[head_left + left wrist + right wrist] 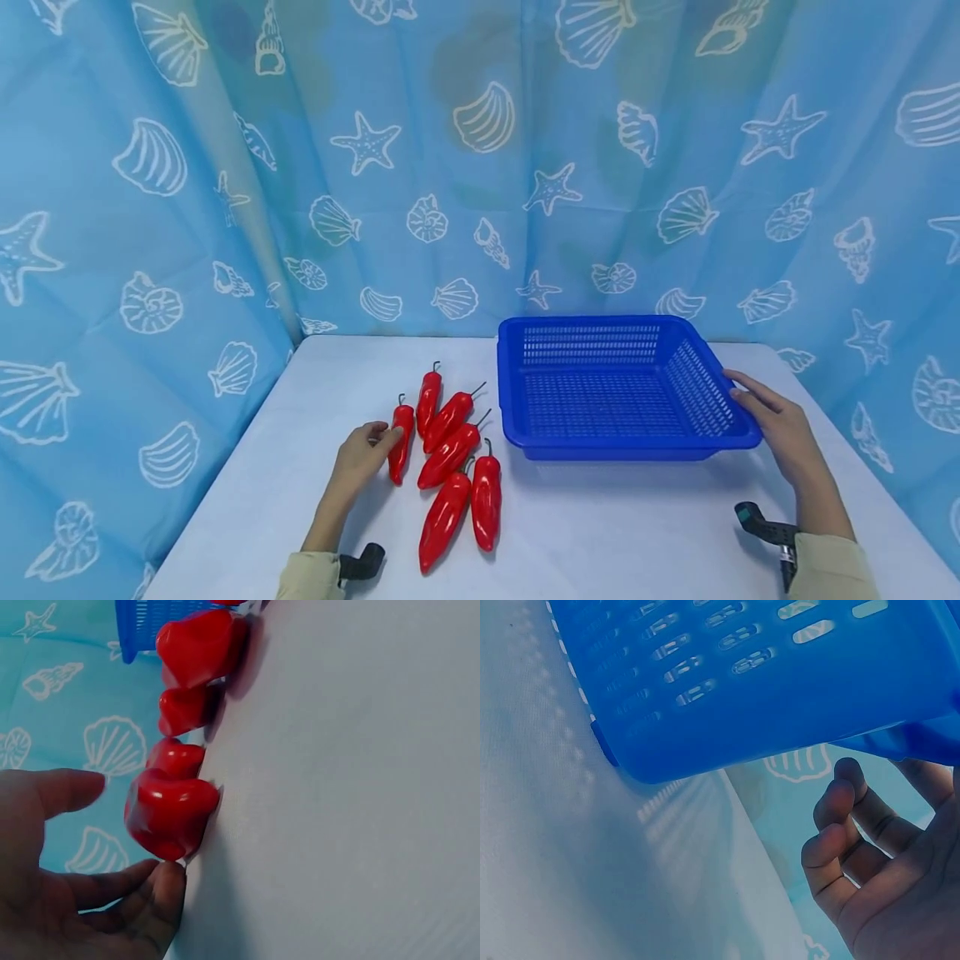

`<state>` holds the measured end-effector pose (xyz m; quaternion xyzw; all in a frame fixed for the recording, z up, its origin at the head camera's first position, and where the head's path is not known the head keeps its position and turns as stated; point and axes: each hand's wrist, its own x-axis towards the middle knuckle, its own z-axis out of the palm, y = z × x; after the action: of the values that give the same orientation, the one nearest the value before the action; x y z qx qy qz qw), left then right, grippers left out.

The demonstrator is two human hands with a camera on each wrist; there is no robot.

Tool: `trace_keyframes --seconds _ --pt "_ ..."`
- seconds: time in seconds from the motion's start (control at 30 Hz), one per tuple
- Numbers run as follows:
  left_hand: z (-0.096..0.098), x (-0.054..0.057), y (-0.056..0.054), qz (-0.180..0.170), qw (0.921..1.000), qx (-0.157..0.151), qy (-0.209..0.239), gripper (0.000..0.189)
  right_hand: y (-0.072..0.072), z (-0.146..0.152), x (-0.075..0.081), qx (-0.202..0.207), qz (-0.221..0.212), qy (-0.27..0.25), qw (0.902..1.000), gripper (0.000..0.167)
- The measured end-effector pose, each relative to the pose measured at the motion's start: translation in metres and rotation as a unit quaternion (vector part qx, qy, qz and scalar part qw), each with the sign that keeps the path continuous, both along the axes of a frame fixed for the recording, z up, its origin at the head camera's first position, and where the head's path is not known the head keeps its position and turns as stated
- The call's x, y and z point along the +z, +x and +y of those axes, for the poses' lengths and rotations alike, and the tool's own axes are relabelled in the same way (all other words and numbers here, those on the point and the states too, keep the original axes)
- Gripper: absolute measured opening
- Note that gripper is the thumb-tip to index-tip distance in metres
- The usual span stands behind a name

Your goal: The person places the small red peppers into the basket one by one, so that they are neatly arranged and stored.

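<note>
On the white table, my left hand (365, 454) is at the leftmost red chili pepper (402, 433). In the left wrist view, the thumb stands apart from the nearest pepper (169, 814), and bent fingertips (171, 881) lie against its lower side. Several more red peppers (450, 450) with dark curved stems lie just to the right. My right hand (780, 425) holds the right rim of a blue perforated plastic basket (622, 454). From the right wrist camera, three fingers curl loosely below the rim; the thumb is hidden.
A blue curtain (420, 183) printed with white shells and starfish hangs behind and beside the white table (600, 533). Dark wrist-mounted devices show near both sleeves.
</note>
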<state>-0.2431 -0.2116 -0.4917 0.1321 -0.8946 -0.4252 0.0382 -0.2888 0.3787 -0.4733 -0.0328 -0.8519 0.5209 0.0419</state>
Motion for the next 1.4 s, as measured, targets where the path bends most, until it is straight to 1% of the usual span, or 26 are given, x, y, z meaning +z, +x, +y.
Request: trace_keyframes --seconds 0.13,0.3,0.37,0.43,0.57,0.7,0.77,0.87,1.0,1.13,1.4 --pt "0.001 0.001 0.002 0.007 0.9997 0.004 -0.021 0.057 -0.003 -0.003 0.000 0.004 -0.006 -0.006 1.0000 0.062" --pt "0.002 0.004 0.001 -0.005 0.9998 0.004 -0.018 0.054 -0.005 -0.003 0.001 0.005 -0.008 -0.011 0.9999 0.063" --pt "0.002 0.005 0.000 -0.015 0.9998 0.009 -0.013 0.054 -0.006 -0.003 0.001 0.007 -0.008 -0.013 0.9999 0.063" --pt "0.002 0.005 -0.001 -0.018 0.9997 0.015 -0.006 0.054 -0.006 -0.003 0.002 0.006 -0.007 -0.014 0.9999 0.063" --pt "-0.001 0.002 0.000 -0.028 0.9987 0.030 0.031 0.053 -0.005 -0.004 0.003 0.009 -0.006 -0.010 0.9999 0.062" --pt "-0.007 -0.002 0.003 -0.039 0.9950 0.039 0.083 0.056 -0.003 -0.004 0.004 0.012 -0.008 -0.006 0.9999 0.062" --pt "-0.009 -0.002 0.003 -0.040 0.9915 0.037 0.118 0.059 -0.003 -0.004 0.004 0.012 -0.008 -0.004 0.9999 0.062" --pt "-0.011 0.000 0.003 -0.046 0.9840 0.035 0.169 0.064 -0.002 -0.003 0.003 0.011 -0.007 -0.002 0.9999 0.062" --pt "-0.010 0.004 0.002 -0.051 0.9742 0.039 0.216 0.067 -0.001 -0.001 0.001 0.007 -0.010 0.001 0.9999 0.062" --pt "-0.008 0.006 0.001 -0.040 0.9673 0.040 0.247 0.066 0.000 0.001 0.000 0.005 -0.010 0.001 0.9999 0.063" --pt "0.000 0.012 -0.004 -0.030 0.9597 0.031 0.278 0.063 0.002 0.002 0.001 0.011 0.001 -0.014 0.9999 0.063"
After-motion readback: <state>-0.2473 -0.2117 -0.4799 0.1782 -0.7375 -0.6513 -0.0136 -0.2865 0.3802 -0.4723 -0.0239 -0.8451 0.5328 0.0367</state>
